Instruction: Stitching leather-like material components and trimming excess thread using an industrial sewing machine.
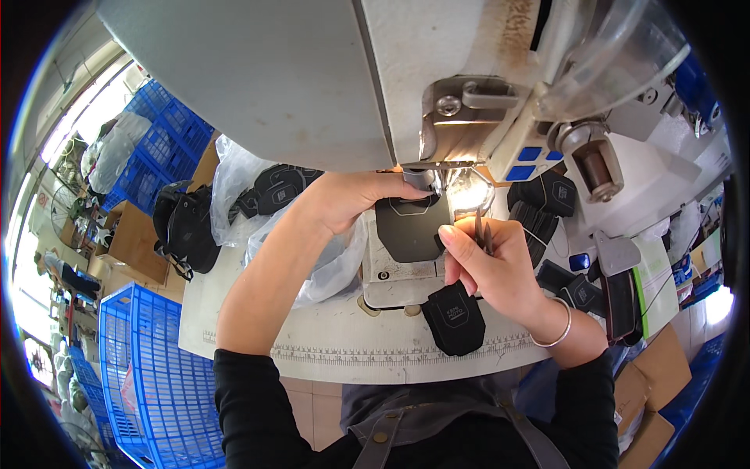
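Note:
A dark, flat padded piece [412, 230] with cut corners lies on the machine bed below the needle area of a sewing machine [312, 86]. My left hand [351, 202] is closed on its far left edge, the thumb stretched close to the presser foot [437, 181]. The left fingers are mostly hidden. Beside the piece's right edge, my right hand [500, 266] is closed around small pointed metal snips [484, 234], whose tips point away from me. Its thumb reaches to the piece's edge. Just nearer lies a second black piece [455, 322] with light printing.
Clear plastic bags [336, 270] and black pieces [283, 187] lie at the left. A stack of black pieces [534, 230] stands right of the lit needle area. Beyond the table [266, 324] are a blue crate [156, 375] at left and a cardboard box [652, 375] at right.

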Motion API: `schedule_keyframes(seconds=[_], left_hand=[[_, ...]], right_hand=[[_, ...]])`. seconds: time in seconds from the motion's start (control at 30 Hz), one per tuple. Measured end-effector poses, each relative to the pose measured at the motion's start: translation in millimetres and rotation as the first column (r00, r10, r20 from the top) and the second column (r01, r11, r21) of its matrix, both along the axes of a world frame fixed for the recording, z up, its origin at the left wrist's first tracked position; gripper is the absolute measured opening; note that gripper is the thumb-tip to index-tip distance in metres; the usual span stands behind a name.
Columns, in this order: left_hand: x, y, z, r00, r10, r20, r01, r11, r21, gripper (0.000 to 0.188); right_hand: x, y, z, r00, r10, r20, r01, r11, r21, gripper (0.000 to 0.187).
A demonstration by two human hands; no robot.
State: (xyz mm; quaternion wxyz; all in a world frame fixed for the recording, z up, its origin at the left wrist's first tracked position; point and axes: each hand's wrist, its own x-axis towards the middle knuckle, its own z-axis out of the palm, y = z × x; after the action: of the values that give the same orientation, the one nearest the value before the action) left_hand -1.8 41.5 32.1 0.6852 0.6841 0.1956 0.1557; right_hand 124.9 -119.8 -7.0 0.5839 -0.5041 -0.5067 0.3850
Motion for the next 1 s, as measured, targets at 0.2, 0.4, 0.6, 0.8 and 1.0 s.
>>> schedule_keyframes(seconds=[0.2, 0.4, 0.6, 0.8, 1.0], left_hand=[[-1, -1, 0, 1.000, -0.007, 0.005, 0.007, 1.000, 0.012, 0.018], [2, 6, 0, 1.000, -0.018, -0.023, 0.018, 0.999, -0.028, 0.019], [-5, 8, -6, 0.993, 0.059, -0.098, -0.058, 0.998, 0.019, 0.019], [0, 7, -4, 0.991, 0.083, -0.102, -0.082, 0.997, 0.011, 0.017], [-3, 3, -5, 0.998, 0.063, -0.010, -0.063, 0.998, -0.025, 0.016]], right_hand=[[0, 0, 1, 1.000, -0.001, 0.001, 0.001, 1.000, 0.000, 0.027], [9, -7, 9, 0.999, -0.005, 0.037, 0.008, 0.998, -0.064, 0.025], [79, -62, -8, 0.371, -0.683, 0.629, 0.584, 0.698, 0.414, 0.010], [150, -121, -34, 0.183, -0.564, 0.805, 0.773, 0.589, 0.237, 0.018], [149, -118, -33, 0.242, -0.560, 0.793, 0.762, 0.615, 0.202, 0.019]])
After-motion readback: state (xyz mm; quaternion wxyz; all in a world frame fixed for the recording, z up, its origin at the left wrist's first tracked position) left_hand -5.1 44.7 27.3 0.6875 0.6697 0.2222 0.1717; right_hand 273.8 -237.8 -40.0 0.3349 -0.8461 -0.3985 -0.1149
